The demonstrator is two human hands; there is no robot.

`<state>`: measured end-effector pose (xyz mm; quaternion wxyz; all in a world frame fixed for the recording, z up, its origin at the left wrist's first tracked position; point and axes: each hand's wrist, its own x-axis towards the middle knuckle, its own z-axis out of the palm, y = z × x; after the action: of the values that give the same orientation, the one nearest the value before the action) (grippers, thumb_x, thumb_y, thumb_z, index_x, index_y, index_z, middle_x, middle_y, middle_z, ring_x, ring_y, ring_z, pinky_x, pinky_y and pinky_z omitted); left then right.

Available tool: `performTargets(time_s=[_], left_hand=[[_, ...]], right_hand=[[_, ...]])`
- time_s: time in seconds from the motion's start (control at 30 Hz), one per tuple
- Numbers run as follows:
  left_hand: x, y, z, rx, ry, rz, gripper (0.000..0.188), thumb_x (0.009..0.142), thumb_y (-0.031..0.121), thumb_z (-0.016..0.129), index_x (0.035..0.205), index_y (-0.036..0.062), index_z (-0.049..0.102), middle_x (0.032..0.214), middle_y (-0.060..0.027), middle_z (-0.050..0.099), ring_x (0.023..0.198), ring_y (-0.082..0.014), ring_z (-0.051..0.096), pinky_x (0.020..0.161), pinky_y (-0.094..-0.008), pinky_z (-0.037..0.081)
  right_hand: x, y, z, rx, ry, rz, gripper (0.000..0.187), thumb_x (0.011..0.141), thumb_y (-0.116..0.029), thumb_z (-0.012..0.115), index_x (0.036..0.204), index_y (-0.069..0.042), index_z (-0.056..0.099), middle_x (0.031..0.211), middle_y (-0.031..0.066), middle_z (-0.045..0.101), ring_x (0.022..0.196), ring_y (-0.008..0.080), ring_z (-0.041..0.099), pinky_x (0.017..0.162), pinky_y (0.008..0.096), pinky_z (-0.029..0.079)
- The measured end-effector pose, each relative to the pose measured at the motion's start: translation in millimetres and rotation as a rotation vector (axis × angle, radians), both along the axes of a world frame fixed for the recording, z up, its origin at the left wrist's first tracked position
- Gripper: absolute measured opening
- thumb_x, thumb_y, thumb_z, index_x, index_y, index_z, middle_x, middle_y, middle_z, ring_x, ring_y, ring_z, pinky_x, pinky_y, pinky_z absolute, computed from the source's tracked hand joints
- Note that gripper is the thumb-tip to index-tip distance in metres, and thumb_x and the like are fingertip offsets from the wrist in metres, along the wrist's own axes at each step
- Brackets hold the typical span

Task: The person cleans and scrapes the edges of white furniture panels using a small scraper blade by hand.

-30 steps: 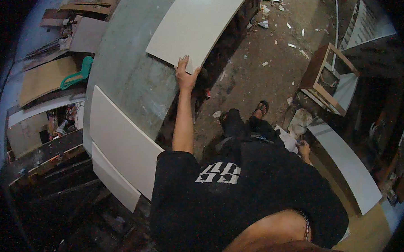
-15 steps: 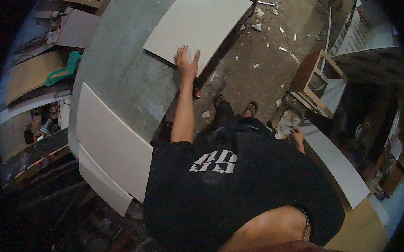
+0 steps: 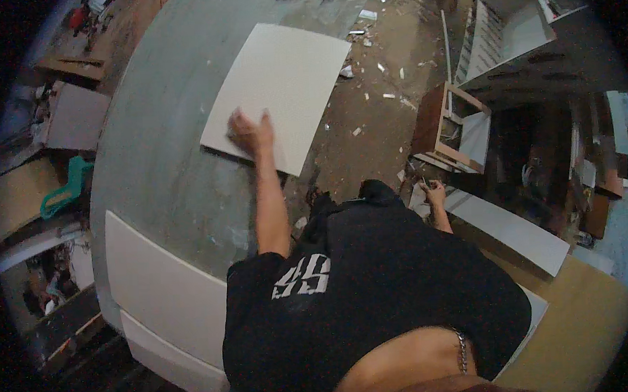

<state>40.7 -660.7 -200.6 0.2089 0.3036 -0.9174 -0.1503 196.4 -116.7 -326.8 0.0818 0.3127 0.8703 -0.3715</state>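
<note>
The left hand lies palm down on a flat, matte white rectangular board, fingers spread and pressed against its smooth face near the near-left corner, not curled round any edge. This board rests on a large grey worktable whose top is dull, scuffed and blotched with pale smears; the board sits toward the table's far right edge, and its right corner juts past that edge over the floor. Two more white panels, long and smooth with rounded corners, lie stacked at the table's near-left edge, the lower one showing beneath the upper.

The right hand hangs down by the person's side, well apart from the table, above a long white plank on the floor; its fingers seem half curled, though whether they grasp anything cannot be told.

The brown dusty floor is littered with small white chips. One small open wooden box frame stands there, with a white back. A teal plastic handle lies left of the table.
</note>
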Motion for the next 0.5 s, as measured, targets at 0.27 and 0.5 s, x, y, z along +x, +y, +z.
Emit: performTargets(time_s=[0.27,0.5], left_hand=[[8.6,-33.0,-10.6,0.176,0.157,0.009,0.078,0.082,0.031,0.068,0.140,-0.0040,0.029,0.142,-0.0237,0.032,0.135,-0.0378,0.028,0.111,-0.0484,0.023],[16.4,15.2,-11.0,0.204,0.215,0.139,0.082,0.084,0.030,0.067,0.142,-0.0050,0.021,0.144,-0.0271,0.027,0.135,-0.0398,0.027,0.110,-0.0458,0.027]], right_hand=[[-204.4,-65.1,77.5,-0.374,0.260,0.116,0.032,0.080,-0.034,0.074,0.089,-0.005,0.063,0.065,0.0011,0.054,0.048,0.0089,0.048,0.042,0.0274,0.043],[-353.2,-122.7,134.0,-0.667,0.202,0.377,0.022,0.080,-0.020,0.076,0.086,-0.006,0.061,0.067,0.0003,0.056,0.054,0.0079,0.052,0.045,0.0258,0.047]])
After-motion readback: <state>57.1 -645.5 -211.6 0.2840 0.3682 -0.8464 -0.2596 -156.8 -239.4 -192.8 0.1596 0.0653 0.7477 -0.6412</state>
